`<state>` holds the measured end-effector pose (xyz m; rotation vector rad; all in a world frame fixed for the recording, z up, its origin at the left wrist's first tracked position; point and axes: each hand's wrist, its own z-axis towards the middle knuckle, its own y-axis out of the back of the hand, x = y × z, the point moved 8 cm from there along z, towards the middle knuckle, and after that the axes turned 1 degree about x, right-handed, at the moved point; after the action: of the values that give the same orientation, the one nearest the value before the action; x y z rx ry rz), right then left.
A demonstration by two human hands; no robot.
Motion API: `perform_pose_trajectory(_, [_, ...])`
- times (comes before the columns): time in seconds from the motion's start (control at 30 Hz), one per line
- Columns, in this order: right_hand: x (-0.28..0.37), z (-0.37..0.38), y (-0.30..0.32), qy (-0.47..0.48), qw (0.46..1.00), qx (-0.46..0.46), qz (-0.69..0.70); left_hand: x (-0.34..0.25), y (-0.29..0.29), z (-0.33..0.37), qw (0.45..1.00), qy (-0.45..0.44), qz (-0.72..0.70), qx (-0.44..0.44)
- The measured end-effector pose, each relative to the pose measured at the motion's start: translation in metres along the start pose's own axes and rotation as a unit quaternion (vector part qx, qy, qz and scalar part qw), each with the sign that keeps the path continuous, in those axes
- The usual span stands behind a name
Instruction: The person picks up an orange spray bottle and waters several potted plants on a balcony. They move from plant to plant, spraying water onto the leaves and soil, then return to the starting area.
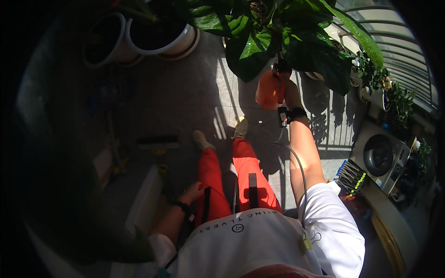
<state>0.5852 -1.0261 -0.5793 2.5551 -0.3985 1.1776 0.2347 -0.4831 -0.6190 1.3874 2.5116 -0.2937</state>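
My right hand [293, 94] is stretched out ahead and closed round a translucent orange spray bottle [267, 91] with a black spray head [281, 68]. The bottle is up against the broad dark green leaves of a large potted plant [252, 51], and the leaves partly cover the spray head. Down beside my left thigh hangs my left hand [191, 192], in shadow. Its fingers are too dim to make out, and nothing shows in it.
White pots [185, 42] stand at the far left. A railing [398, 51] with smaller potted plants [371, 74] runs along the right. A front-loading washing machine [379, 155] stands at right, near a rack of black and blue sticks [350, 177]. Grey tiles [194, 88] cover the floor.
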Motion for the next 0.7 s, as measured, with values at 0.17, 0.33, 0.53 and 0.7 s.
perform_pose_trajectory(0.17, [-0.023, -0.016, -0.016, 0.008, 0.999, 0.032, 0.025, 0.005, -0.020, -0.003, 0.997, -0.075, 0.020, 0.014])
perform_pose_trajectory(0.33, [-0.035, -0.024, -0.026, -0.046, 0.996, 0.022, 0.069, 0.005, -0.027, -0.005, 0.996, -0.081, -0.012, 0.021])
perform_pose_trajectory(0.53, [0.000, -0.028, -0.024, -0.017, 1.000, -0.006, 0.016, -0.024, -0.023, -0.022, 0.993, -0.094, 0.049, 0.054])
perform_pose_trajectory(0.7, [0.016, 0.001, -0.011, -0.017, 0.997, -0.038, -0.067, -0.047, -0.019, -0.034, 0.992, -0.092, 0.065, 0.063])
